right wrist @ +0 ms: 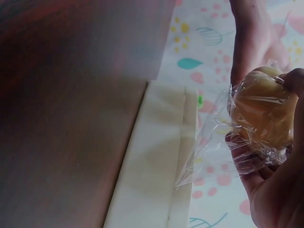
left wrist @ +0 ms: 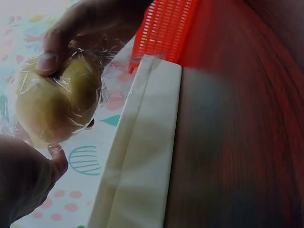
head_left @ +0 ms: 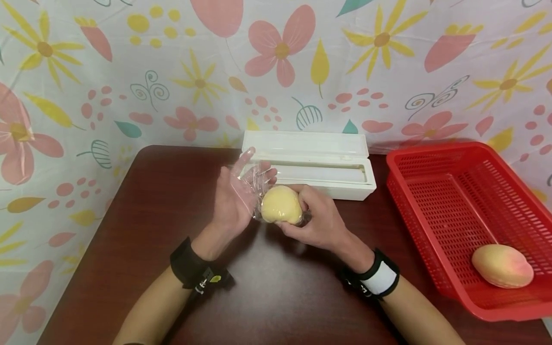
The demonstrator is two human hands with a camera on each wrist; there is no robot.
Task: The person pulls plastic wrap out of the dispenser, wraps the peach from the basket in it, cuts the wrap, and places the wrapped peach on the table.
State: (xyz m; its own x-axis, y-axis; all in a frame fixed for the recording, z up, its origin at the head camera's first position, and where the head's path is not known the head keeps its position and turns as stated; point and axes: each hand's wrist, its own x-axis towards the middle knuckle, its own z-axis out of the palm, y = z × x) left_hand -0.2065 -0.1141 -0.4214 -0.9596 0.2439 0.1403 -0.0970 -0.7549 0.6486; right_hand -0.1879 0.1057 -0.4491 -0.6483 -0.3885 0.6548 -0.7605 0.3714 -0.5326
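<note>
A pale yellow peach (head_left: 281,205) is held up over the table in the head view, wrapped in clear plastic film. My right hand (head_left: 321,218) grips it from the right, thumb at the lower side and fingers behind. My left hand (head_left: 233,196) is beside it, palm turned toward the peach and fingers extended. Loose cling film (head_left: 254,184) stretches from the peach across the left palm. In the left wrist view the wrapped peach (left wrist: 57,102) shows its cleft under the right thumb. Film (right wrist: 213,137) trails off the peach in the right wrist view.
Behind the hands stands a white box (head_left: 351,191) with its lid raised and a film roll (head_left: 319,173) inside. At right is a red plastic basket (head_left: 448,275) holding another peach (head_left: 502,266). A flowered cloth (head_left: 207,105) hangs behind the dark red table (head_left: 164,191).
</note>
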